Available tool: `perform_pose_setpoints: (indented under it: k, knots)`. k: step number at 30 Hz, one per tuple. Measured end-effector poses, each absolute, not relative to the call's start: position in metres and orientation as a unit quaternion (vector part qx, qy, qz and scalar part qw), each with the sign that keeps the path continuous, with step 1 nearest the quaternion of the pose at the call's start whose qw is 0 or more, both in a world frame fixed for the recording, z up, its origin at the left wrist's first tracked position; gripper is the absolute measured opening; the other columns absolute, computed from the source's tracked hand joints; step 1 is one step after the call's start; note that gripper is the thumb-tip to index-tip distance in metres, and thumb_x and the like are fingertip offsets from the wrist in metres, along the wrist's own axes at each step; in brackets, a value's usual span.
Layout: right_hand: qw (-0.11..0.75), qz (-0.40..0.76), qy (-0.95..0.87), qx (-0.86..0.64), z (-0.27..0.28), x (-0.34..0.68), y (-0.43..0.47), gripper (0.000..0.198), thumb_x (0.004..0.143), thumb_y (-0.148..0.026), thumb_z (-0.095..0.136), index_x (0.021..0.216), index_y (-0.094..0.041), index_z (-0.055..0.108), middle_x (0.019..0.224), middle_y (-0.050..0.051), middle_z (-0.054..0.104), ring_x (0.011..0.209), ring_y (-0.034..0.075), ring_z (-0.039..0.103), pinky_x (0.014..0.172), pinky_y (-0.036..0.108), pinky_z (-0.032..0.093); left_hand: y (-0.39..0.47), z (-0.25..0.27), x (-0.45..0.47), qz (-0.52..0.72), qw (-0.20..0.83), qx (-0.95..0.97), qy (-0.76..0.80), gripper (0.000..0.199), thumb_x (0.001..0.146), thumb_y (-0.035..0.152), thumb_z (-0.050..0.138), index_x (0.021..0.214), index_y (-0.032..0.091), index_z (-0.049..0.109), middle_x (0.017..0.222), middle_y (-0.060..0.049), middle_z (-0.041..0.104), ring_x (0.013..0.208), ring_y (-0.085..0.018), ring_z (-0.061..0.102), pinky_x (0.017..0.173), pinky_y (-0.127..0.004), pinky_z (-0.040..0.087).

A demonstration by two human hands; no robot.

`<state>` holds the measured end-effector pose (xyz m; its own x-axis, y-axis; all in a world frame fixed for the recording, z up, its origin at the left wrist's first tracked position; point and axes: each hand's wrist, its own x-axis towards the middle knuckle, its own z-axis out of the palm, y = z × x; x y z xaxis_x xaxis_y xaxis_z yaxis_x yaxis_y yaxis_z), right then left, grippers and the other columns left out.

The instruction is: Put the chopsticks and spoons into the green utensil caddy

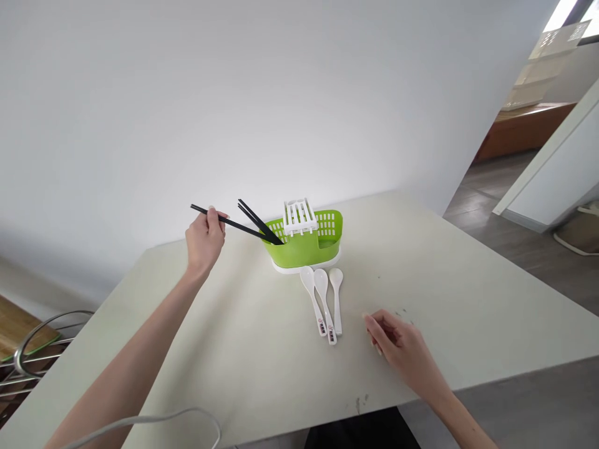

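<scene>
My left hand is closed around a black chopstick, whose lower end reaches into the left part of a green cutlery basket. Several more black chopsticks lean in that same left compartment, tilted up to the left. Across the basket's middle sits a white slatted piece, and a white base shows underneath. Three white spoons lie on the table in front of the basket, handles toward me. My right hand rests to the right of the spoons, its fingers curled in with nothing visible in them.
The pale table stands against a white wall. A grey cable loops over the near left edge. A metal rack with a wooden board is beside the table at left. A doorway opens at right.
</scene>
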<state>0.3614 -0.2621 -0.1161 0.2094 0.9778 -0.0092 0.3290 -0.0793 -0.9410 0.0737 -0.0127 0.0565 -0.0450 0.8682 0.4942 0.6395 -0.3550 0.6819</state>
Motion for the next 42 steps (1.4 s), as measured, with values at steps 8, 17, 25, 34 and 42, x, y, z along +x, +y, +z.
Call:
perform_pose_setpoints:
  k: [8, 17, 25, 34, 42]
  knots:
    - [0.432, 0.376, -0.515, -0.638, -0.119, 0.363, -0.262, 0.051, 0.103, -0.065, 0.044, 0.071, -0.025, 0.046, 0.061, -0.003, 0.045, 0.056, 0.015, 0.039, 0.057, 0.029, 0.030, 0.010, 0.048, 0.091, 0.346, 0.075, 0.725, 0.591, 0.051, 0.105, 0.044, 0.037, 0.070, 0.019, 0.064, 0.071, -0.007, 0.069, 0.058, -0.018, 0.056, 0.065, -0.031, 0.041]
    - [0.432, 0.369, -0.524, -0.635, -0.116, 0.362, -0.260, 0.051, 0.103, -0.064, 0.043, 0.070, -0.025, 0.045, 0.061, -0.003, 0.044, 0.055, 0.014, 0.038, 0.056, 0.029, 0.029, 0.034, 0.029, 0.093, 0.274, 0.012, 0.735, 0.620, 0.042, 0.103, 0.047, 0.039, 0.084, 0.020, 0.065, 0.093, -0.014, 0.075, 0.087, -0.030, 0.066, 0.072, -0.034, 0.041]
    - [0.424, 0.368, -0.527, -0.637, -0.117, 0.363, -0.259, 0.051, 0.103, -0.064, 0.042, 0.071, -0.025, 0.045, 0.061, -0.003, 0.046, 0.055, 0.015, 0.039, 0.056, 0.029, 0.030, 0.036, 0.016, 0.100, 0.229, 0.091, 0.750, 0.614, 0.053, 0.104, 0.062, 0.034, 0.077, 0.022, 0.056, 0.082, -0.012, 0.072, 0.079, -0.028, 0.067, 0.070, -0.035, 0.042]
    - [0.422, 0.356, -0.526, -0.647, -0.113, 0.361, -0.260, 0.052, 0.102, -0.066, 0.043, 0.069, -0.026, 0.044, 0.059, -0.003, 0.044, 0.053, 0.015, 0.036, 0.054, 0.030, 0.029, -0.003, -0.030, 0.088, 0.420, 0.202, 0.673, 0.574, 0.051, 0.104, 0.066, 0.027, 0.118, 0.021, 0.047, 0.093, -0.005, 0.066, 0.061, -0.016, 0.058, 0.063, -0.031, 0.045]
    - [0.419, 0.363, -0.516, -0.653, -0.118, 0.361, -0.260, 0.052, 0.102, -0.067, 0.043, 0.070, -0.026, 0.047, 0.061, -0.001, 0.048, 0.055, 0.016, 0.041, 0.055, 0.030, 0.032, -0.035, -0.064, 0.094, 0.340, 0.222, 0.740, 0.536, 0.048, 0.102, 0.061, 0.040, 0.078, 0.022, 0.055, 0.067, 0.001, 0.055, 0.062, -0.016, 0.048, 0.062, -0.029, 0.037]
